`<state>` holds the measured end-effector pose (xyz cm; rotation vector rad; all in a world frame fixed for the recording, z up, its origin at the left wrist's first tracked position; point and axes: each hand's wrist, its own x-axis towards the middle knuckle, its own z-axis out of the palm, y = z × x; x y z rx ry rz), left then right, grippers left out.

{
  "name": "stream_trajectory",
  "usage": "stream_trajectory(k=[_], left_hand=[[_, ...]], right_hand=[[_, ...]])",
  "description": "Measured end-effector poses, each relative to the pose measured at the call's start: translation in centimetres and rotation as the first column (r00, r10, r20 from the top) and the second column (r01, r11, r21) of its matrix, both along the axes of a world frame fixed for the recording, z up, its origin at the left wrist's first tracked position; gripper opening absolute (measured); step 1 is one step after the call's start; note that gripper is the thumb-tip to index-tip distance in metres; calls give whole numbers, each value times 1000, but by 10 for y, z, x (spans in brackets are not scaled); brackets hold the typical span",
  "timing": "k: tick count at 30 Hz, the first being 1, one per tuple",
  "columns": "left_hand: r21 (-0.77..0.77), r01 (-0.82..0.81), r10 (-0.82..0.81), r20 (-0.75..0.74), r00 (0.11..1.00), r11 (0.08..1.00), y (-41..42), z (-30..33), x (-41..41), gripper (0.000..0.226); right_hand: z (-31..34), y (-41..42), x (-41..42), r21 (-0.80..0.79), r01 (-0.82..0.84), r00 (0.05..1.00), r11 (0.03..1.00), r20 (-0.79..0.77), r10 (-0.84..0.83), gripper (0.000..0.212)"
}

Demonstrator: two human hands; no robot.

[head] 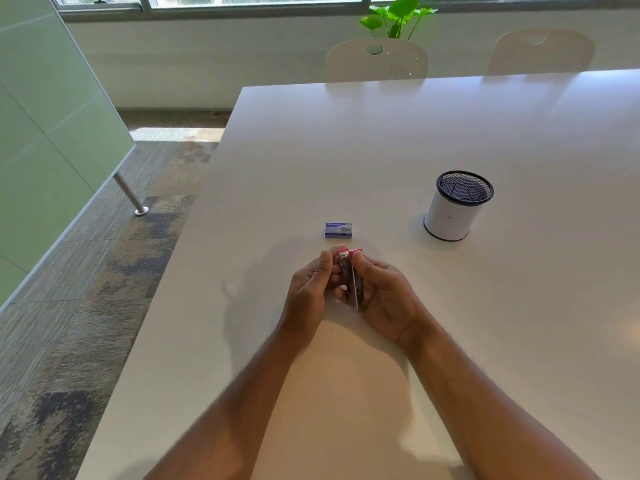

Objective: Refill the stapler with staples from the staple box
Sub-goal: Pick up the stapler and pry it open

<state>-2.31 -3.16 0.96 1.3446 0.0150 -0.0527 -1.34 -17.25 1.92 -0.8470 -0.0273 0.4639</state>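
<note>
A small red stapler (pixel 350 277) with dark metal parts is held just above the white table (pixel 381 140), between both of my hands. My left hand (pixel 310 289) grips its left side with thumb and curled fingers. My right hand (pixel 384 299) wraps around its right side, thumb on top. The stapler looks spread open, its metal rail pointing toward me. A small blue staple box (pixel 338 230) lies flat on the table just beyond the hands, apart from them; I cannot tell whether it is open.
A white pen cup with a black mesh rim (pixel 453 209) stands to the right of the box. Two white chairs (pixel 377 60) and a green plant (pixel 398 15) are behind the far table edge. The table's left edge drops to carpet.
</note>
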Motion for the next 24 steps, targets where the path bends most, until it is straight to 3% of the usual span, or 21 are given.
stream_trajectory(k=[7,11,17,21,24], left_hand=[[108,23,-33,92,995,994,1,1,-3,26],[93,-6,-3,93,996,996,4,0,-3,24],[101,-75,64,106,992,992,3,2,-2,11],[89,-92,84,99,992,992,6,-1,0,16],[86,-89,81,94,992,992,6,-2,0,15]], right_hand=[[1,2,-1,-65,33,999,997,29,-31,40],[4,9,-8,-241,111,992,964,81,-94,52],[-2,18,-10,-476,334,921,814,349,-174,31],[-1,6,-5,-588,413,868,696,486,-104,25],[0,-3,-4,-570,348,877,744,479,-43,21]])
